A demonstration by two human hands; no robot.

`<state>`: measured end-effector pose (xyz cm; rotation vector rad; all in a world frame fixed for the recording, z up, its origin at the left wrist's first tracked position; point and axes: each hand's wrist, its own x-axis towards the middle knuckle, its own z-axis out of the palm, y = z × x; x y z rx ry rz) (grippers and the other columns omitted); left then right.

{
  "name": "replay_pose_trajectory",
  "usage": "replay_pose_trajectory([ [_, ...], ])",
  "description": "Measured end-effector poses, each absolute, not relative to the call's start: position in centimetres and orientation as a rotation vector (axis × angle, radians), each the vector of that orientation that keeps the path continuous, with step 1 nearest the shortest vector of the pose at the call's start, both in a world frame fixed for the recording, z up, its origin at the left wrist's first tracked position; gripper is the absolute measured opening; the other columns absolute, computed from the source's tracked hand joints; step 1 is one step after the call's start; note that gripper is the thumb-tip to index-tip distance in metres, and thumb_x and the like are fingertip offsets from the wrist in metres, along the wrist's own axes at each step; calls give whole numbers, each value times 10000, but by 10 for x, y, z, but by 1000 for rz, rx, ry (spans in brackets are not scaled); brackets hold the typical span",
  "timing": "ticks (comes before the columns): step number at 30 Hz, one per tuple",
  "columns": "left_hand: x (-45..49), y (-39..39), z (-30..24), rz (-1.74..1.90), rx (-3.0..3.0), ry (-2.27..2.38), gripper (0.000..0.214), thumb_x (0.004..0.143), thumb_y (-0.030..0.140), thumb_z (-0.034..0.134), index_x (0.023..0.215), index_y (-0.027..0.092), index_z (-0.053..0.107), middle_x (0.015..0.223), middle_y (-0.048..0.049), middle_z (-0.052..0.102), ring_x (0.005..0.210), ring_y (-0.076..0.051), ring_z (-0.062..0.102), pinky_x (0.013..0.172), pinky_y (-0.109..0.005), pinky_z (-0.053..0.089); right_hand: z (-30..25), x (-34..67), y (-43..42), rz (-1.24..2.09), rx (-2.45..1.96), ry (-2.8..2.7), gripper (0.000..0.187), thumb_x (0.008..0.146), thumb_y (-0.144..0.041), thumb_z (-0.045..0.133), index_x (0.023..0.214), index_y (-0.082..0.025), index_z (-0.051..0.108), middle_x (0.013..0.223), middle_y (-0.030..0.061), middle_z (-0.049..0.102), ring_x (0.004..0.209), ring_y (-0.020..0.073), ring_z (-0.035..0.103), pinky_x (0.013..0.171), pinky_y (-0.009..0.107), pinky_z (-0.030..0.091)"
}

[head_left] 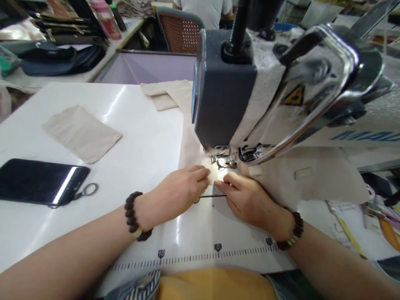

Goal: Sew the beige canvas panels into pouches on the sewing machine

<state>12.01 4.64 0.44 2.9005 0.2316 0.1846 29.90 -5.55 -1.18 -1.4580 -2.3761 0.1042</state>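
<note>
My left hand [184,185] and my right hand [246,196] lie close together in front of the sewing machine [228,91]. Between them is the near edge of a beige fabric piece [190,143], just before the lit presser foot [226,160]. The left fingers are curled together on the fabric's left part. On its right side the thumb and forefinger of my right hand are pinched at the edge. The fabric passes under the machine head and spreads to the right, where a small rectangular slot shows. The needle tip is too small to make out.
Left on the white table [140,137] lie a loose beige cloth [83,133] and a black phone [40,181] with a ring strap. Scissors and a yellow tape [350,233] are at the right. A person [204,12] sits behind, by a brown chair [181,33].
</note>
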Motion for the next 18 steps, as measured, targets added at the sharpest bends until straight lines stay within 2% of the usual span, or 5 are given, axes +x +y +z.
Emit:
replay_pose_trajectory([
  [6, 125, 50, 4, 153, 2897, 255, 280, 943, 110, 322, 955, 99, 602, 986, -84, 601, 984, -170, 556, 915, -308, 472, -11, 297, -51, 145, -1590, -2365, 269, 875, -69, 339, 999, -95, 576, 796, 82, 521, 739, 177, 485, 690, 294, 463],
  [12, 132, 57, 0, 283, 2967, 273, 292, 955, 142, 303, 941, 80, 588, 907, -89, 604, 935, -182, 567, 832, -317, 508, -13, 296, -49, 139, -1665, -2370, 267, 854, -42, 356, 1011, -76, 569, 782, 85, 534, 738, 182, 489, 686, 291, 472],
  [18, 136, 66, -3, 400, 2917, 321, 164, 910, 117, 422, 915, 93, 584, 996, -102, 596, 1053, -208, 543, 894, -321, 494, -13, 295, -49, 167, -1679, -2401, 276, 844, -21, 366, 1031, -56, 567, 811, 94, 554, 788, 185, 501, 740, 299, 470],
])
